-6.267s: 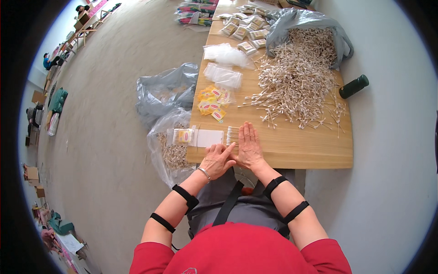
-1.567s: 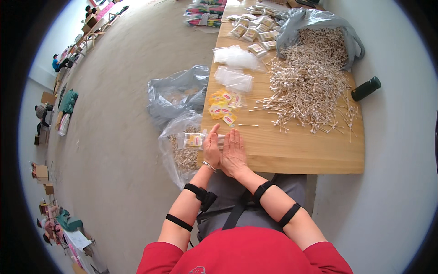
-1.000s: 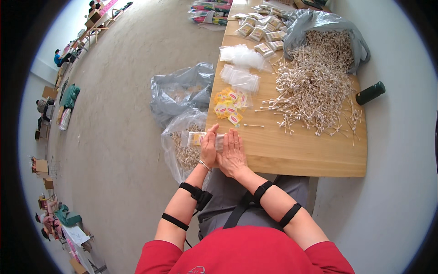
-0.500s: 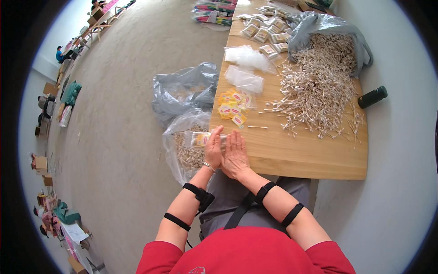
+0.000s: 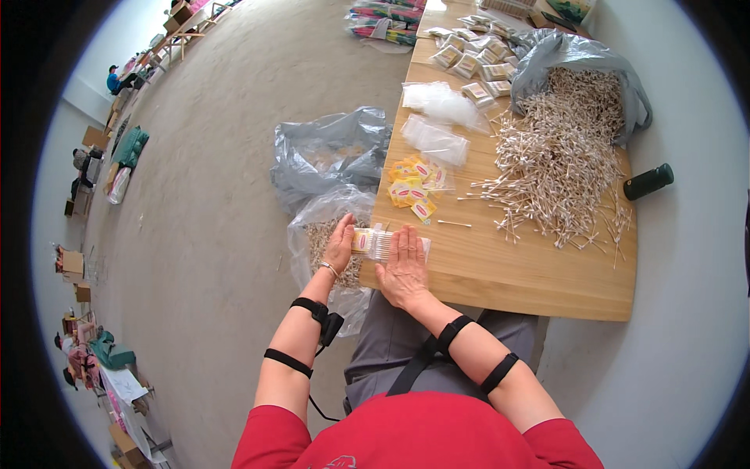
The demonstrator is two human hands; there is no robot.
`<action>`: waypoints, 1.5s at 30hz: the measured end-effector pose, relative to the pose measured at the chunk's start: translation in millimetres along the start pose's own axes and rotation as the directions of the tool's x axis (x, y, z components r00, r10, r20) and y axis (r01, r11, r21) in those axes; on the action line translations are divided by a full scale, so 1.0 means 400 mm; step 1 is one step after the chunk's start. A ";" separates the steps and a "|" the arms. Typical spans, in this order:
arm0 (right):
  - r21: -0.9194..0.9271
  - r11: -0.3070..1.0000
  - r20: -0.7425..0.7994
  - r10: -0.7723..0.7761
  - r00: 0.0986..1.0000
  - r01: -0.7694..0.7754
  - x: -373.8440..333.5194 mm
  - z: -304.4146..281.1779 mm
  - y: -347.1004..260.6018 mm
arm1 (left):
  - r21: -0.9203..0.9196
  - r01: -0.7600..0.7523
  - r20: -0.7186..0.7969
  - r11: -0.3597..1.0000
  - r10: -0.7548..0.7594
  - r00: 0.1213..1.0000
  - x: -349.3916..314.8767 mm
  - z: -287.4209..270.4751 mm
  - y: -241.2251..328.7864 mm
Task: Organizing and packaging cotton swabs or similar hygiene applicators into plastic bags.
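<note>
A small clear packet of cotton swabs with a yellow label (image 5: 373,242) lies at the near left corner of the wooden table (image 5: 539,273). My left hand (image 5: 339,245) presses against the packet's left end with fingers straight. My right hand (image 5: 404,266) lies flat on the packet's right part, fingers extended and together. Neither hand grips it. A single loose swab (image 5: 454,224) lies just beyond my right hand.
A big heap of loose cotton swabs (image 5: 558,152) spills from a grey bag (image 5: 574,59). Yellow labels (image 5: 414,186), empty clear bags (image 5: 434,139) and filled packets (image 5: 476,59) lie further up. A clear bag of packed swabs (image 5: 328,242) and a grey bag (image 5: 328,152) sit left of the table. A dark bottle (image 5: 648,181) lies right.
Both hands have stayed pressed on the packet at the table's corner over the last second. Since the oldest frame they shifted slightly left onto the packet; the view itself drifted.
</note>
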State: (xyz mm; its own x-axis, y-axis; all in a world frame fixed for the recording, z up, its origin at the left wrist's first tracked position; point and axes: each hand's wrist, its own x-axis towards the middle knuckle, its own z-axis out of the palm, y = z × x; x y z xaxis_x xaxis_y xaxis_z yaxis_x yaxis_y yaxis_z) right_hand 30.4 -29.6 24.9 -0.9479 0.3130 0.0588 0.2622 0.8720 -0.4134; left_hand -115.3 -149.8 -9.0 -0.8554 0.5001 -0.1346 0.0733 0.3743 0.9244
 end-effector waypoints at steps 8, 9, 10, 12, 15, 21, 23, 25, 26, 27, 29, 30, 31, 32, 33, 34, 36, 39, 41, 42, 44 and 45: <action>0.015 1.000 -0.013 -0.001 1.000 0.002 0.017 0.019 -0.040 | -0.576 0.192 0.185 0.795 -0.102 0.977 0.001 0.006 -0.034; 0.013 1.000 -0.012 -0.002 1.000 0.002 0.018 0.021 -0.040 | -0.577 0.192 0.185 0.793 -0.102 0.977 0.000 0.006 -0.031; 0.005 1.000 -0.019 -0.006 1.000 0.006 0.019 0.023 -0.040 | -0.565 0.183 0.176 0.805 -0.099 0.979 -0.001 0.005 -0.028; -0.006 1.000 -0.027 -0.011 1.000 0.011 0.020 0.026 -0.038 | -0.554 0.172 0.168 0.814 -0.094 0.981 -0.003 0.006 -0.013; -0.007 1.000 -0.033 -0.018 0.999 0.017 0.022 0.028 -0.041 | -0.539 0.168 0.143 0.825 -0.106 0.984 -0.007 0.005 -0.004; 0.009 1.000 -0.067 -0.023 0.997 0.023 0.029 0.037 -0.050 | -0.523 0.127 0.096 0.843 -0.089 0.991 -0.006 0.011 -0.003; 0.036 0.999 -0.057 -0.018 0.998 0.020 0.031 0.029 -0.055 | -0.480 0.147 0.120 0.865 -0.101 0.988 -0.008 0.007 -0.003; 0.099 0.995 -0.005 0.000 1.000 0.001 0.031 0.014 -0.066 | -0.477 0.145 0.111 0.867 -0.104 0.988 -0.013 -0.005 -0.013; 0.152 0.988 0.043 0.025 0.999 -0.031 0.037 0.009 -0.057 | -0.478 0.142 0.115 0.867 -0.099 0.988 -0.009 -0.003 -0.003; 0.148 0.989 0.042 0.023 0.999 -0.029 0.048 0.002 -0.042 | -0.481 0.139 0.114 0.866 -0.096 0.989 -0.006 -0.002 0.007; 0.507 0.862 -0.193 0.110 0.975 0.003 0.072 -0.014 -0.007 | -0.538 0.178 0.125 0.824 -0.131 0.983 -0.009 -0.009 0.019; 0.658 0.751 -0.286 0.183 0.941 0.054 0.078 -0.015 -0.002 | -0.539 0.179 0.120 0.823 -0.135 0.984 -0.009 -0.014 0.011; 0.659 0.750 -0.281 0.179 0.943 0.054 0.081 -0.013 -0.005 | -0.541 0.137 0.093 0.830 -0.102 0.990 -0.007 -0.021 0.007; 0.744 0.666 -0.252 0.219 0.943 0.044 0.091 -0.012 -0.005 | -0.541 0.091 0.068 0.836 -0.064 0.996 0.001 -0.025 0.008; 0.819 0.573 -0.219 0.256 0.942 0.035 0.098 -0.011 -0.005 | -0.543 0.089 0.064 0.835 -0.064 0.996 -0.001 -0.021 0.008; 0.818 0.574 -0.218 0.251 0.943 0.036 0.102 -0.008 -0.011 | -0.550 0.106 0.103 0.828 -0.059 0.993 -0.006 -0.011 0.007; 0.820 0.564 -0.269 0.229 0.936 0.098 0.100 0.011 -0.023 | -0.558 0.125 0.137 0.821 -0.057 0.989 -0.008 -0.003 0.008; 0.841 0.532 -0.263 0.248 0.932 0.096 0.099 0.016 -0.037 | -0.560 0.116 0.153 0.821 -0.035 0.988 -0.010 -0.007 -0.002; 0.841 0.529 -0.263 0.224 0.938 0.110 0.101 0.016 -0.048 | -0.597 0.157 0.168 0.787 -0.069 0.983 -0.011 -0.010 -0.007; 0.841 0.525 -0.270 0.204 0.941 0.127 0.102 0.016 -0.052 | -0.600 0.157 0.162 0.784 -0.072 0.984 -0.011 -0.010 -0.006; 0.855 0.503 -0.260 0.205 0.944 0.127 0.107 0.021 -0.063 | -0.585 0.146 0.172 0.798 -0.055 0.984 -0.011 -0.012 0.002; 0.868 0.480 -0.255 0.211 0.944 0.127 0.111 0.024 -0.069 | -0.587 0.146 0.168 0.796 -0.057 0.984 -0.012 -0.011 0.011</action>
State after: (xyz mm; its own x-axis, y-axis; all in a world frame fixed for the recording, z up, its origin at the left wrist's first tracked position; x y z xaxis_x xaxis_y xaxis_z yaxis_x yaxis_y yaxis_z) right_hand -20.7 -43.6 30.0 -0.7932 0.5751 0.2003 -0.1516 0.1321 -0.9796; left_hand -113.3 -154.0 -2.7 -0.7601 0.6018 -0.2449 -0.3673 -0.0871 0.9260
